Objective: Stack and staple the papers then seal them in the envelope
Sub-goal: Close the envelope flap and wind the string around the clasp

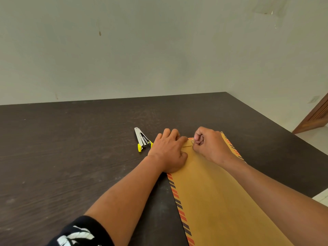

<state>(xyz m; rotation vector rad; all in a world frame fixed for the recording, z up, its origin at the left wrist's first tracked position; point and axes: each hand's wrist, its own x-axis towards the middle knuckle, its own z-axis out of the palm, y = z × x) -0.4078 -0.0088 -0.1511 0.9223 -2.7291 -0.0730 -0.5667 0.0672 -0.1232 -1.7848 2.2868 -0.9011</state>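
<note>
Plainly the envelope (pixel 221 201) is the thing to mind. It lies flat on the desk (pixel 71 148), long side running away from the person, with its flap (pixel 188 144) at the far end. The papers are not visible, so they are probably inside.

The left hand (pixel 168 150) rests on the far left corner and presses the flap down with bent fingers. The right hand (pixel 211 144) is curled, pinching something small at the flap's edge. It is too small to tell whether that is a clasp or a bit of paper. The two hands are close together but not touching.

The envelope looks light, thin and bendy, likely to crease and to slide on the smooth desk. It is best held down with a flat palm and worked at the flap's edge.

The stapler (pixel 142 140) lies swung open just beside the left hand, so a sideways move could knock it. The envelope's right side sits near the desk's right edge. The broad open room is to the left and beyond the hands.
</note>
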